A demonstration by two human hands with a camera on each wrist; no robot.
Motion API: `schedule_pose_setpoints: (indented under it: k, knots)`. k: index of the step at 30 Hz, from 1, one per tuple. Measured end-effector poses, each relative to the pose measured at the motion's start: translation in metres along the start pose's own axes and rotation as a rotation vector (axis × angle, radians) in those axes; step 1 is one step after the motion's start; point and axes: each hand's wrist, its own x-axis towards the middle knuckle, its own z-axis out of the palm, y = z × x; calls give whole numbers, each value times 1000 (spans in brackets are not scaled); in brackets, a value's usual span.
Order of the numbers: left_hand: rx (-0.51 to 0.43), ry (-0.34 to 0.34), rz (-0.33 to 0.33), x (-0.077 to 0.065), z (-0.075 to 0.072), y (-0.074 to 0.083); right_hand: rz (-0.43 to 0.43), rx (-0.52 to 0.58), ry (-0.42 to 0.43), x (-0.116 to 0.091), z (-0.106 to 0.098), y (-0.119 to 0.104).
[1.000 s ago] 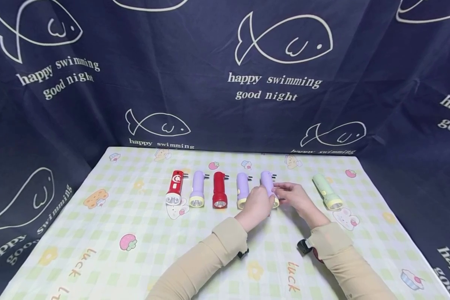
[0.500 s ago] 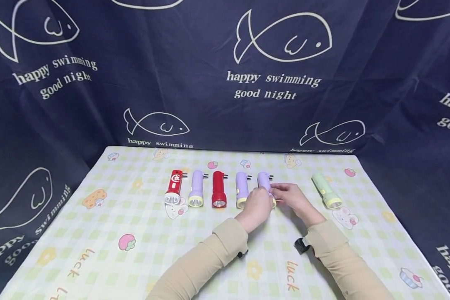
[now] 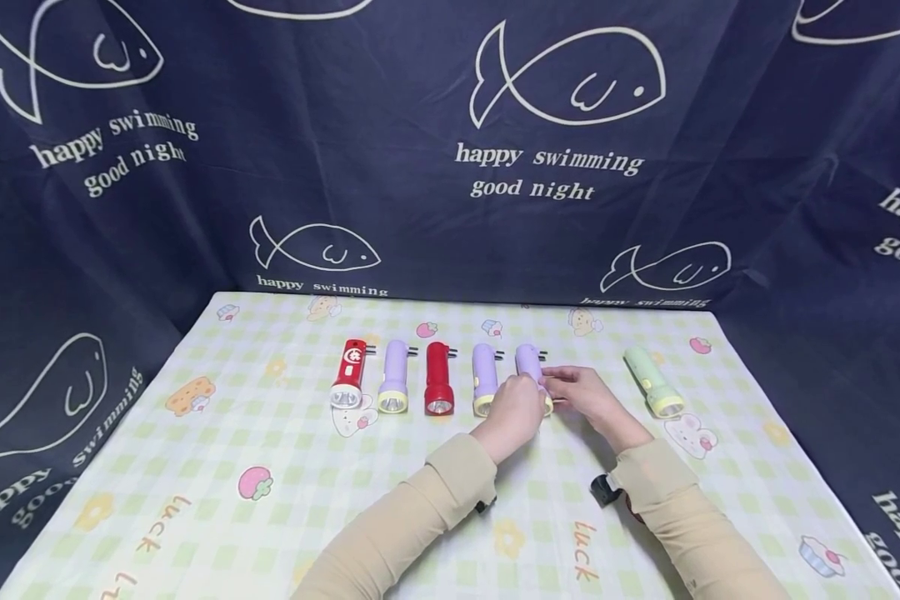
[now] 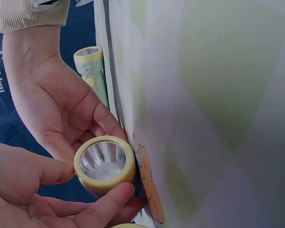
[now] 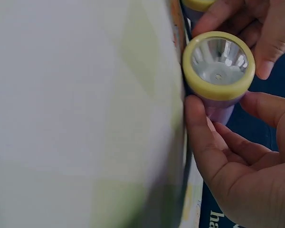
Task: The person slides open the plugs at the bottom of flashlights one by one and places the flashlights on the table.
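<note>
A purple flashlight (image 3: 528, 360) with a yellow head lies on the table at the right end of a close row. My left hand (image 3: 512, 417) holds it near its head from the left side, covering part of it. From the other side my right hand (image 3: 587, 395) holds the same flashlight. In the left wrist view its round yellow rim (image 4: 129, 173) sits between the fingers and thumbs of both hands. The right wrist view shows the clear lens (image 5: 218, 61) facing the camera. Just left of it lies another purple flashlight (image 3: 484, 367), partly hidden by my left hand.
Further left in the row are a red flashlight (image 3: 438, 375), a purple one (image 3: 395, 362) and a red one with a white head (image 3: 350, 367). A green flashlight (image 3: 651, 379) lies apart at the right. A dark blue curtain (image 3: 420, 208) hangs behind the table (image 3: 345, 517).
The held flashlight and my right hand have shifted slightly left, closer to the neighbouring purple flashlight. Over the last half second both hands look nearly still.
</note>
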Motion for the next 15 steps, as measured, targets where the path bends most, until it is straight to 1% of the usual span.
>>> schedule_pose_setpoints:
  k: [3, 5, 10, 12, 15]
  knots:
    - [-22, -27, -10, 0, -4, 1, 7, 3, -31, 0, -3, -3]
    - [-29, -50, -1, -1, -9, 2, 7, 13, -52, -1, -7, -7]
    - [-7, -94, 61, -1, -21, 9, 7, 10, -90, -9, -22, -17]
    - [9, -96, 82, 0, -25, 13, 2, -8, -92, -12, -30, -21]
    - [13, -116, 87, 1, -31, 17, -19, -79, -76, -16, -40, -27]
